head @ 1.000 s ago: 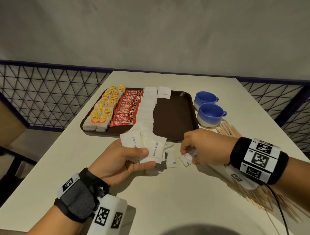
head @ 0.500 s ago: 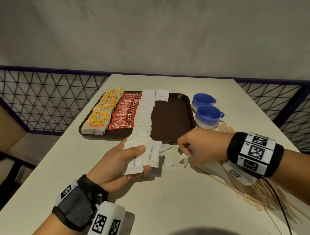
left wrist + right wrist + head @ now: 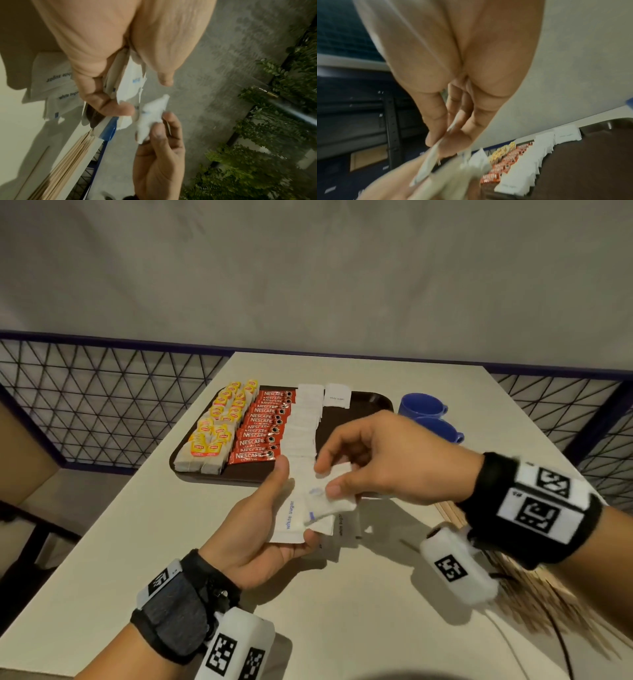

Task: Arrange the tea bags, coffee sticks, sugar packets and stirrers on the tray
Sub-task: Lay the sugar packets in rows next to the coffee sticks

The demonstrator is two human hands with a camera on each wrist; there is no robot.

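Note:
My left hand [image 3: 274, 518] grips a small stack of white sugar packets [image 3: 291, 517] just in front of the brown tray [image 3: 363, 405]. My right hand [image 3: 363, 463] pinches one more sugar packet [image 3: 330, 501] and holds it against that stack; the left wrist view shows this packet [image 3: 152, 115] between thumb and fingers. On the tray lie rows of yellow tea bags [image 3: 222, 426], red coffee sticks [image 3: 263, 429] and sugar packets [image 3: 306, 419]. A few sugar packets [image 3: 346, 525] lie on the table under my hands. Wooden stirrers [image 3: 534, 587] lie on the table at the right.
Two blue cups [image 3: 424, 409] stand right of the tray. The white table [image 3: 342, 611] is ringed by a dark mesh railing [image 3: 102, 395]; its left edge is close to the tray. The right half of the tray is bare.
My right hand lifted a sugar packet off the table and brought it left and up to the stack. My left hand rose slightly with its stack.

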